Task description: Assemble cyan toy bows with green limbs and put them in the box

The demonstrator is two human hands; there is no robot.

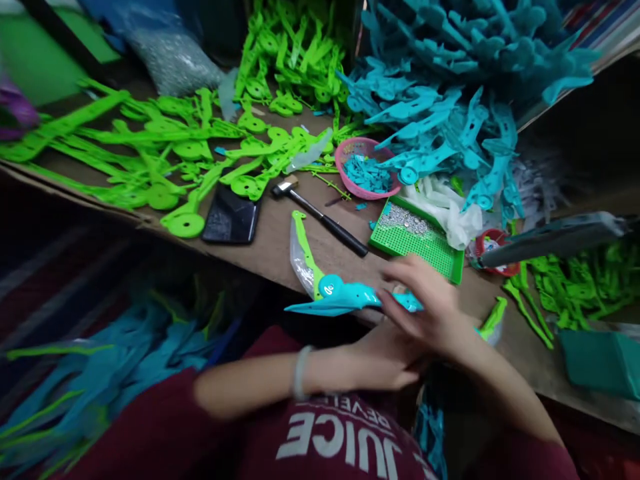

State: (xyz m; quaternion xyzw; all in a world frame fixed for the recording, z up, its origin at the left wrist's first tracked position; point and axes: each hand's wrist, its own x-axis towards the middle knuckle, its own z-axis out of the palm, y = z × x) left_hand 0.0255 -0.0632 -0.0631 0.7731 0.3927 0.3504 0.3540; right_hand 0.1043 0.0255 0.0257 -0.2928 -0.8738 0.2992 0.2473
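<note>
A blue plastic piece with a round hub (344, 295) lies across my hands, joined to a curved green arm (313, 263) with a clear plastic cover along its edge. Together they look like a folding hand cutter. My left hand (383, 353) is under its blue body and seems to grip it, though most of those fingers are hidden. Over the blue handle is my right hand (430, 300), blurred, with its finger and thumb parted. Whether it touches the handle I cannot tell. A green tip in clear plastic (493, 321) shows beyond my right wrist.
A hammer (325, 217) and a black phone (231, 217) lie ahead. Behind are a pink basket (367, 193) of blue bits and a green tray (425, 250) of small metal parts. Green parts (185, 150) and blue parts (445, 127) are heaped around. A grey rod-like object (555, 239) juts in from the right.
</note>
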